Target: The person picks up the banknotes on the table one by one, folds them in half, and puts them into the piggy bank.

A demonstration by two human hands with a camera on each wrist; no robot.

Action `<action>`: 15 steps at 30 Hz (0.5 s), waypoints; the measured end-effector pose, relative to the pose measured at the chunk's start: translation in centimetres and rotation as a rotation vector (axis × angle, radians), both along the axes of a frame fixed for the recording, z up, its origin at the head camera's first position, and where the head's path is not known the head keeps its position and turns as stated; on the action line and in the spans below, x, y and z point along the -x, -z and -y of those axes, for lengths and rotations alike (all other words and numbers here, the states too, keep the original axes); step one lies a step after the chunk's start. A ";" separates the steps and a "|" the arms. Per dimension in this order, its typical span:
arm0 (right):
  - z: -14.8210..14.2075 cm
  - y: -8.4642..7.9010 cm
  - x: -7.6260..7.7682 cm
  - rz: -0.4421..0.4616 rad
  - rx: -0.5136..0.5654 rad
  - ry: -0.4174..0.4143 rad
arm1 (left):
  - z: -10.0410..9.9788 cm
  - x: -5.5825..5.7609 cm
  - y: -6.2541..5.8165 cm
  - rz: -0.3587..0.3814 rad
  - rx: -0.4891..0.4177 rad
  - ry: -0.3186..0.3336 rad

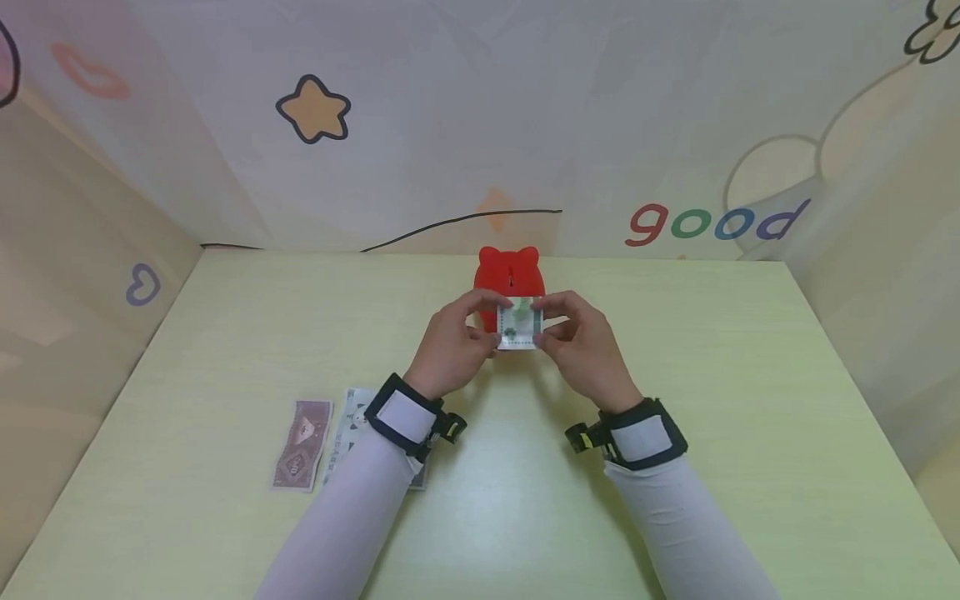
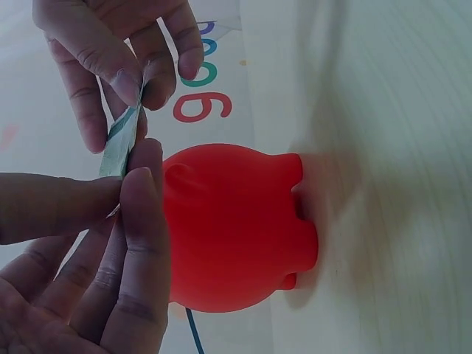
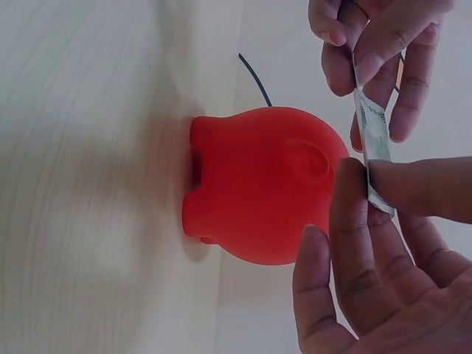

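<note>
"Pale sleeves (image 1: 341, 517) come nearest us, reaching up to black wristbands (image 1: 643, 435) with white panels. What do we find past them?"

"Two hands facing each other over the counter (image 1: 750, 375), with one small greenish banknote (image 1: 520, 327) stretched between them."

"How do we read each grip?"

"We see the left hand (image 1: 453, 343) pinching the note's left edge between thumb and fingers, and the right hand (image 1: 587, 346) pinching its right edge the same way. Both grips are closed on it."

"And where do we place the note?"

"Held up off the counter, on our side of the red piggy bank (image 1: 497, 268), covering part of it from the head view. We can make out the dark slot (image 1: 512, 280) just beyond the note's far edge. Whether any finger touches the bank, we cannot tell."

"The bank is upright?"

"Yes, we see its feet on the counter in both wrist views."

"What else do we have lying about?"

"On the left, a brownish-purple note (image 1: 303, 446) lies flat, and just beside it a pale blue note (image 1: 347, 429), partly hidden by the left sleeve. Behind everything we see a cloth backdrop (image 1: 465, 108) bearing a star (image 1: 313, 110) and the coloured word 'good' (image 1: 716, 223)."
</note>
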State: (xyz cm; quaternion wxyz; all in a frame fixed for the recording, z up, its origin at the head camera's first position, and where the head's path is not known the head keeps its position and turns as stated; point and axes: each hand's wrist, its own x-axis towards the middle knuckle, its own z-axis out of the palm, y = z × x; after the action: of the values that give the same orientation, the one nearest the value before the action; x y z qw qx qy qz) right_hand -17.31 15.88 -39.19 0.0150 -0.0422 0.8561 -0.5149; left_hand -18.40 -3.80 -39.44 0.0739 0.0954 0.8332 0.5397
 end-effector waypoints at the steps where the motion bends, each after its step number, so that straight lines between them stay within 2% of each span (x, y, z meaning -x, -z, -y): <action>1: 0.0 0.0 0.0 -0.004 -0.001 0.001 | 0.0 0.0 0.0 0.005 -0.002 -0.001; 15: 0.0 0.2 0.0 0.004 0.025 0.011 | 0.0 0.2 0.2 0.008 0.006 0.018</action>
State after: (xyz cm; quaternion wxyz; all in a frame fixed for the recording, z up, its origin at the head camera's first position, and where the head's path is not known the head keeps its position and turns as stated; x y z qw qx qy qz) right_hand -17.36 15.89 -39.42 0.0134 -0.0369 0.8498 -0.5257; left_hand -18.57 -3.78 -39.63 0.0824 0.1002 0.8336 0.5369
